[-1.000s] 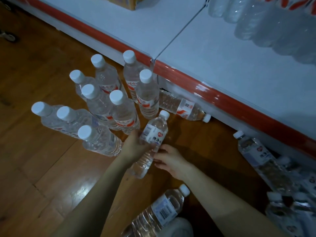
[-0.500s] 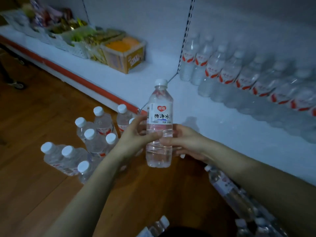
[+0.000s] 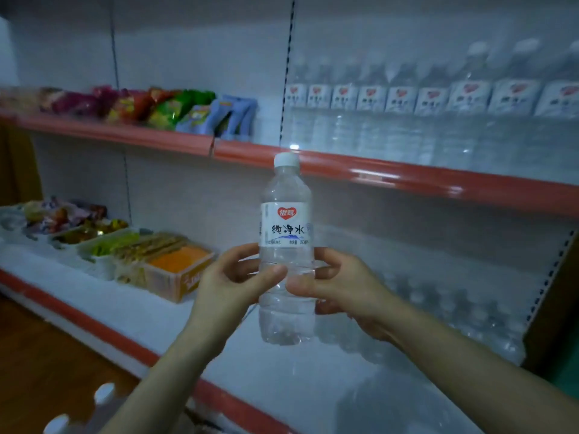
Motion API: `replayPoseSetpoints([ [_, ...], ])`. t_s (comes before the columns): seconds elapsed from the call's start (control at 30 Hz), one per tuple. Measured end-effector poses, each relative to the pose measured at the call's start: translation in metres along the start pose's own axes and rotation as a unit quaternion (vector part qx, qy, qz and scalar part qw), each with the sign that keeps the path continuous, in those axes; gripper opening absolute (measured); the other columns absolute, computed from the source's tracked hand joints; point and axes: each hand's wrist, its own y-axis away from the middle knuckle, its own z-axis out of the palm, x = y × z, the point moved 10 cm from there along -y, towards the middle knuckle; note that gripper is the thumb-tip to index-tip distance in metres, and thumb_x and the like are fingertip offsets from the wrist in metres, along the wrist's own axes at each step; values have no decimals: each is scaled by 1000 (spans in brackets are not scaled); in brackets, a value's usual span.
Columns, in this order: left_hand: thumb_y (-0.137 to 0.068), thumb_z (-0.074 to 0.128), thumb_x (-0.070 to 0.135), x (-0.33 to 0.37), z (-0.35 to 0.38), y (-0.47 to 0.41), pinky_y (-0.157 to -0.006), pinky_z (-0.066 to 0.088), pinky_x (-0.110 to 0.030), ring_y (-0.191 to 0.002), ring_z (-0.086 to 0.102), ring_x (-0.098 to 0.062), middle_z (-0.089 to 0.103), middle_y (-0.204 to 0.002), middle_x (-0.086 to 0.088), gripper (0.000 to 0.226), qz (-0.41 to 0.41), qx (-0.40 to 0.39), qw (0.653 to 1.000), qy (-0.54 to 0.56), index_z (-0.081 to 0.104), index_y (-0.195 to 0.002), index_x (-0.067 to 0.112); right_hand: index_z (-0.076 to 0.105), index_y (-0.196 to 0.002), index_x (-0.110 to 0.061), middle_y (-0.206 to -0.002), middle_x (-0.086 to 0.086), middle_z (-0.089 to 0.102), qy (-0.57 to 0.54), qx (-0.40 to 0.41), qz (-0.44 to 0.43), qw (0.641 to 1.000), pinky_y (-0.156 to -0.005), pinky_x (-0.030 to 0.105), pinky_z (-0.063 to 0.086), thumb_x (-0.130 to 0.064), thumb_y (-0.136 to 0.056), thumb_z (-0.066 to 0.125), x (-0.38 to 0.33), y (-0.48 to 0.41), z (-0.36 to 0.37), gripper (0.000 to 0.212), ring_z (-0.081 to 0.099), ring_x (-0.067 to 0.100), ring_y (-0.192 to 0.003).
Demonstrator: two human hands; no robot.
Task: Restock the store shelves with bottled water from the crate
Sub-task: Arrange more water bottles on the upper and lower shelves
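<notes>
I hold one clear water bottle (image 3: 286,245) upright in front of the shelves; it has a white cap and a white label with a red heart. My left hand (image 3: 233,280) grips its lower body from the left and my right hand (image 3: 341,285) grips it from the right, thumbs meeting on the front. Behind it, the upper shelf (image 3: 407,177) carries a row of matching bottles (image 3: 438,104). The lower shelf (image 3: 175,321) holds more bottles (image 3: 454,311) at the back right. White caps of floor bottles (image 3: 105,393) show at the bottom left.
Coloured snack bags (image 3: 150,109) fill the upper shelf's left half. Trays and an orange box of snacks (image 3: 175,270) sit on the lower shelf's left. Both shelves have red front edges. Wooden floor (image 3: 47,355) lies at the lower left.
The bottle was lifted off the floor and raised upright with both hands. The view has tilted up from the floor bottles to the two shelves.
</notes>
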Motion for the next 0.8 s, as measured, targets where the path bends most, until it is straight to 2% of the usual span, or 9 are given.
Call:
replayPoseSetpoints([
  [0.1, -62, 69, 25, 40, 25, -24, -60, 53, -18, -77, 71, -11, 75, -85, 3, 41, 60, -22, 998, 16, 64, -102, 19, 60, -115, -25, -91, -1, 74, 12, 48, -45, 998, -70, 27, 52, -26, -70, 77, -44, 1, -30, 48, 70, 10, -82],
  [0.2, -66, 72, 27, 71, 46, -52, -68, 54, -25, -82, 71, -14, 74, -89, -2, 48, 97, -38, 994, 33, 63, -111, 14, 64, -108, -25, -90, -2, 73, 14, 99, -78, 992, -63, 22, 50, -28, -69, 78, -83, 0, -61, 41, 67, 9, -76],
  [0.27, -69, 74, 33, 88, 61, -71, -68, 52, -26, -82, 69, -9, 74, -89, 4, 50, 117, -59, 991, 18, 61, -116, 19, 66, -104, -21, -91, -2, 74, 5, 121, -104, 987, -61, 24, 50, -27, -68, 78, -107, -4, -80, 38, 69, 12, -76],
  [0.33, -73, 67, 41, 100, 82, -90, -66, 52, -24, -86, 68, -7, 72, -96, 6, 59, 109, -117, 987, 4, 53, -128, 25, 67, -102, -18, -87, -1, 74, -10, 139, -127, 982, -58, 24, 52, -24, -67, 79, -128, -9, -99, 38, 70, 11, -72],
  [0.43, -78, 63, 50, 111, 112, -122, -82, 54, -35, -107, 62, -16, 62, -121, 2, 71, 91, -185, 978, -22, 33, -141, 38, 67, -104, -17, -85, 0, 75, -27, 157, -148, 976, -52, 22, 54, -22, -67, 79, -153, -18, -130, 39, 71, 12, -66],
  [0.53, -78, 62, 53, 128, 138, -153, -93, 49, -41, -108, 60, -16, 63, -115, 2, 67, 115, -197, 973, -47, 38, -139, 37, 64, -109, -18, -87, -3, 72, 26, 193, -156, 968, -46, 15, 48, -27, -70, 78, -171, -30, -167, 42, 68, 7, -61],
  [0.6, -81, 62, 47, 135, 155, -174, -92, 50, -39, -103, 63, -15, 65, -107, 2, 57, 123, -196, 971, -61, 44, -134, 34, 62, -109, -19, -85, -3, 71, 44, 209, -152, 965, -49, 17, 49, -29, -71, 77, -177, -42, -193, 42, 67, 7, -61],
  [0.67, -85, 63, 31, 134, 175, -195, -93, 50, -40, -101, 64, -16, 66, -106, 0, 44, 120, -217, 965, -83, 46, -126, 33, 61, -110, -17, -87, -2, 71, 68, 220, -145, 962, -56, 21, 51, -28, -71, 77, -176, -54, -217, 44, 68, 10, -69],
  [0.8, -82, 68, 11, 121, 219, -228, -87, 53, -35, -97, 65, -16, 65, -105, -5, 59, 107, -270, 945, -148, 43, -133, 26, 65, -107, -11, -99, 3, 70, 121, 238, -112, 957, -74, 30, 51, -26, -73, 76, -161, -80, -258, 39, 65, 18, -92],
])
